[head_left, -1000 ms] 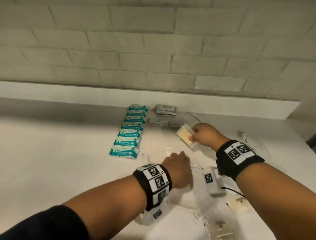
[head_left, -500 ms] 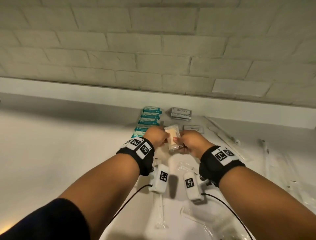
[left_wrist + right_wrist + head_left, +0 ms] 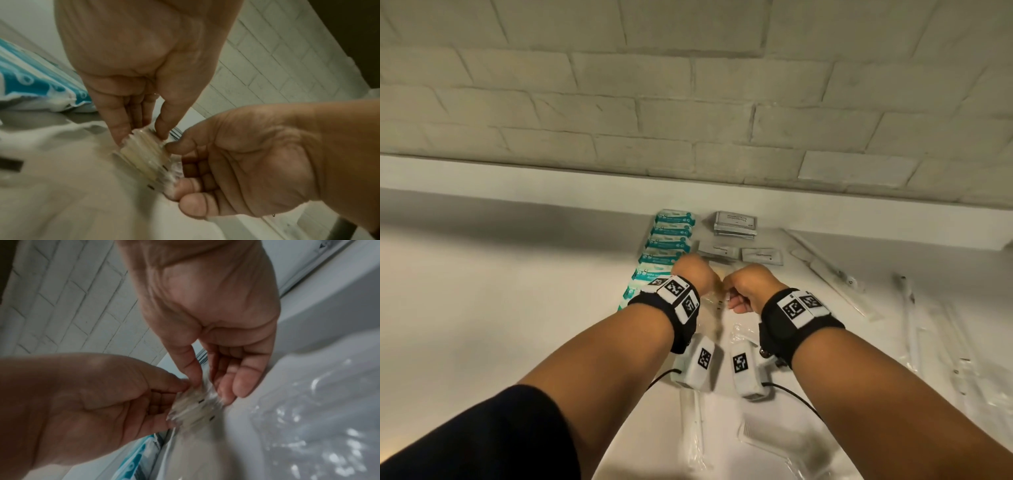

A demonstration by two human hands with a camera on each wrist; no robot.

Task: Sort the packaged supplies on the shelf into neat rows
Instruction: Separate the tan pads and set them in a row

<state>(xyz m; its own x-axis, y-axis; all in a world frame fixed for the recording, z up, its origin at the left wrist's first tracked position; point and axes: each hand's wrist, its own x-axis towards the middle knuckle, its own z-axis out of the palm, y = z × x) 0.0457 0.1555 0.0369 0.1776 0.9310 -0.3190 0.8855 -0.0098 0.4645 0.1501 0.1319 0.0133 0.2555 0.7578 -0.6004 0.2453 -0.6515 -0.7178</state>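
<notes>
Both hands meet over the white shelf [image 3: 482, 308], just right of a row of teal-and-white packs [image 3: 664, 253]. Between them is a small stack of clear-wrapped cream packets [image 3: 144, 155], whose crinkled clear edge [image 3: 195, 410] shows in the right wrist view. My left hand [image 3: 697, 274] pinches the stack's far end between thumb and fingers [image 3: 121, 138]. My right hand [image 3: 744, 286] pinches the near end with thumb and fingertips [image 3: 224, 395]. In the head view only a sliver of the packets [image 3: 717, 274] shows between the knuckles. I cannot tell whether the stack touches the shelf.
A stack of grey sachets [image 3: 736, 222] lies at the back, with two single sachets [image 3: 719, 249] [image 3: 762, 256] in front. Long clear-wrapped items [image 3: 832, 274] [image 3: 907, 308] lie scattered at the right. A wrapped comb [image 3: 756, 428] lies near me. A brick wall rises behind the shelf.
A second ago my right hand alone held a cream packet. My left hand then joined it, and both hands have since come lower beside the teal row.
</notes>
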